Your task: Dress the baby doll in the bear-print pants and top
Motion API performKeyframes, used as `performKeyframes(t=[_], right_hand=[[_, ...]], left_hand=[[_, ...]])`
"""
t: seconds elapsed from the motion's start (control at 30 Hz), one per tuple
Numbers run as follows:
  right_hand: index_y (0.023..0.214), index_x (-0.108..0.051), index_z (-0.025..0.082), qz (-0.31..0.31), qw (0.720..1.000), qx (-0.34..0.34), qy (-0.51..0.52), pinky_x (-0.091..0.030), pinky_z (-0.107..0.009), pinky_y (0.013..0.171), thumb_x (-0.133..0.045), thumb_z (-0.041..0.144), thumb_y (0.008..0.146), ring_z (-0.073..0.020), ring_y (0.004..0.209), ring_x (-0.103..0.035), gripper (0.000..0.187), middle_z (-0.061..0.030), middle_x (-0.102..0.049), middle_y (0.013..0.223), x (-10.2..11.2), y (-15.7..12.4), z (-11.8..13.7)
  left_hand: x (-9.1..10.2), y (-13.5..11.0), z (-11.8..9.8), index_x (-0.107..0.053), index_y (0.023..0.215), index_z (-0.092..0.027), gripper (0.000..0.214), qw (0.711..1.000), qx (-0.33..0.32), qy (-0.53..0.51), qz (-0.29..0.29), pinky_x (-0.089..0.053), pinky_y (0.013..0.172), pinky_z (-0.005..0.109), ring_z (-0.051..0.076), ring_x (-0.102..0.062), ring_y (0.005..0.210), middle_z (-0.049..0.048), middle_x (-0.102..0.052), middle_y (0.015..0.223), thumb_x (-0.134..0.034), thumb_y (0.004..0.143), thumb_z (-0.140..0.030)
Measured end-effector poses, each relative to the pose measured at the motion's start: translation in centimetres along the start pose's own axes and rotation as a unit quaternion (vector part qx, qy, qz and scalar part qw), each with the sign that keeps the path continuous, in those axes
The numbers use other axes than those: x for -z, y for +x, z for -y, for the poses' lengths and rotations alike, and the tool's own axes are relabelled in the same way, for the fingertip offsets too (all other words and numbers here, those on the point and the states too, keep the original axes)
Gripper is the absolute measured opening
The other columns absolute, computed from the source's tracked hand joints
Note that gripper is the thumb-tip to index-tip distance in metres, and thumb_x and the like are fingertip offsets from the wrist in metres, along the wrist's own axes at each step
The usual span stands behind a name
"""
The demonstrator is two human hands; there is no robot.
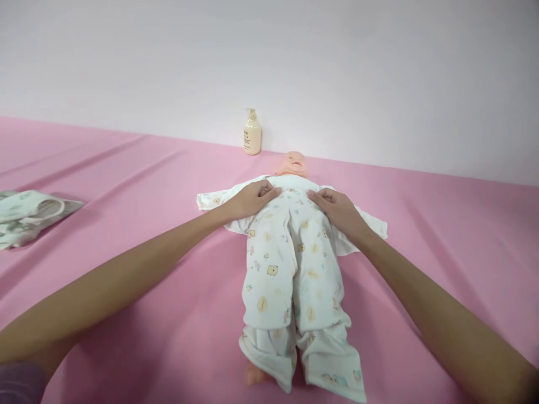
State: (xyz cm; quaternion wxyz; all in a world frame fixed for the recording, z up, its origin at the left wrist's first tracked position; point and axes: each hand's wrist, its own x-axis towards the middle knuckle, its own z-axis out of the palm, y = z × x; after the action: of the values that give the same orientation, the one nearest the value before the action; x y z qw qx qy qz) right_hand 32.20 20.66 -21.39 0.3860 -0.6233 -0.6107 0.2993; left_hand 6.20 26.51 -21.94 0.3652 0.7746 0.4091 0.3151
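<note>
A baby doll (pixel 293 164) lies on its back, head toward the wall, with one foot showing at the near end. White baby pants (pixel 272 269) printed with small bears cover its front from the chest down the legs. More printed cloth shows below a hem at the shins; I cannot tell whether it is a second pair. My left hand (pixel 252 197) pinches the left corner of the pants' waist, and my right hand (pixel 334 206) pinches the right corner. Beneath them a white baby shirt (pixel 373 221) spreads its sleeves to both sides.
A cream pump bottle (pixel 252 133) stands by the white wall (pixel 379 73), behind the doll and to the left. Folded pale printed cloth (pixel 31 216) lies at the far left. A creased pink sheet (pixel 168 314) covers the surface.
</note>
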Motion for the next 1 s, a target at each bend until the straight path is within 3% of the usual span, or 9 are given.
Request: performKeyframes(t=[0.13, 0.3, 0.4, 0.47, 0.53, 0.67, 0.8, 1.0], right_hand=[[0.078, -0.063, 0.024, -0.032, 0.999, 0.007, -0.041, -0.036, -0.033, 0.066, -0.065, 0.078, 0.090, -0.0185, 0.072, -0.051, 0.056, -0.0009, -0.063, 0.075, -0.1, -1.9, -0.7], [0.073, -0.053, 0.023, -0.014, 1.000, -0.006, 0.001, -0.036, -0.032, 0.067, -0.061, 0.064, 0.097, -0.0181, 0.074, -0.047, 0.048, 0.0004, -0.054, 0.076, 0.0, -2.9, -1.4], [0.073, -0.049, 0.023, -0.003, 0.997, -0.041, 0.062, -0.036, -0.033, 0.064, -0.062, 0.059, 0.096, -0.0180, 0.072, -0.042, 0.045, 0.0003, -0.049, 0.075, -0.2, -3.3, -1.8], [0.075, -0.049, 0.024, 0.005, 0.989, -0.073, 0.125, -0.038, -0.034, 0.063, -0.065, 0.059, 0.093, -0.0190, 0.072, -0.043, 0.043, -0.0005, -0.051, 0.076, -0.4, -3.5, -1.9], [0.077, -0.052, 0.025, 0.027, 0.971, -0.108, 0.213, -0.043, -0.035, 0.065, -0.068, 0.061, 0.090, -0.0212, 0.074, -0.048, 0.041, -0.0020, -0.055, 0.077, -0.6, -3.7, -1.9], [0.088, -0.060, 0.028, 0.069, 0.931, -0.120, 0.337, -0.053, -0.040, 0.074, -0.074, 0.062, 0.086, -0.0278, 0.085, -0.060, 0.036, -0.0045, -0.064, 0.079, -0.9, -3.9, -1.5], [0.099, -0.066, 0.029, 0.085, 0.930, -0.118, 0.336, -0.055, -0.040, 0.083, -0.070, 0.072, 0.087, -0.0296, 0.097, -0.065, 0.045, -0.0053, -0.069, 0.082, -1.2, -4.2, -1.2], [0.102, -0.070, 0.029, 0.104, 0.926, -0.113, 0.346, -0.054, -0.039, 0.090, -0.067, 0.073, 0.088, -0.0284, 0.106, -0.065, 0.047, -0.0043, -0.071, 0.082, -1.3, -4.2, -1.4]], left_hand=[[0.2, -1.6, 0.5, -0.052, 0.081, -0.023, 0.046, 0.997, 0.039, -0.058, 0.021, -0.031, 0.059, 0.031, 0.018, -0.043, 0.066, 0.0011, -0.051, 0.076, -0.064, 0.097, -0.064], [0.6, -3.2, 1.3, -0.052, 0.081, -0.023, 0.042, 0.987, 0.105, -0.105, 0.067, -0.030, 0.056, 0.031, 0.017, -0.039, 0.061, 0.0007, -0.047, 0.074, -0.062, 0.099, -0.059], [0.8, -3.8, 1.8, -0.055, 0.082, -0.022, 0.039, 0.985, 0.091, -0.120, 0.080, -0.033, 0.058, 0.030, 0.017, -0.041, 0.066, 0.0013, -0.048, 0.078, -0.059, 0.099, -0.057], [0.8, -3.9, 2.2, -0.061, 0.087, -0.022, 0.026, 0.983, 0.077, -0.143, 0.080, -0.039, 0.063, 0.029, 0.018, -0.047, 0.074, 0.0025, -0.055, 0.087, -0.061, 0.096, -0.047], [0.8, -3.9, 2.6, -0.066, 0.091, -0.021, 0.016, 0.976, 0.071, -0.186, 0.083, -0.044, 0.071, 0.029, 0.019, -0.054, 0.084, 0.0035, -0.061, 0.096, -0.062, 0.087, -0.036], [0.6, -3.6, 3.4, -0.067, 0.099, -0.019, 0.020, 0.945, 0.068, -0.300, 0.108, -0.048, 0.079, 0.032, 0.021, -0.060, 0.088, 0.0041, -0.066, 0.097, -0.067, 0.083, -0.032], [0.5, -3.8, 3.9, -0.069, 0.099, -0.017, 0.025, 0.920, 0.036, -0.367, 0.136, -0.050, 0.084, 0.034, 0.020, -0.063, 0.085, 0.0057, -0.068, 0.094, -0.074, 0.091, -0.040], [-0.1, -4.1, 3.9, -0.072, 0.102, -0.014, 0.034, 0.893, 0.048, -0.429, 0.129, -0.053, 0.085, 0.034, 0.023, -0.069, 0.094, 0.0106, -0.073, 0.100, -0.086, 0.086, -0.041]])
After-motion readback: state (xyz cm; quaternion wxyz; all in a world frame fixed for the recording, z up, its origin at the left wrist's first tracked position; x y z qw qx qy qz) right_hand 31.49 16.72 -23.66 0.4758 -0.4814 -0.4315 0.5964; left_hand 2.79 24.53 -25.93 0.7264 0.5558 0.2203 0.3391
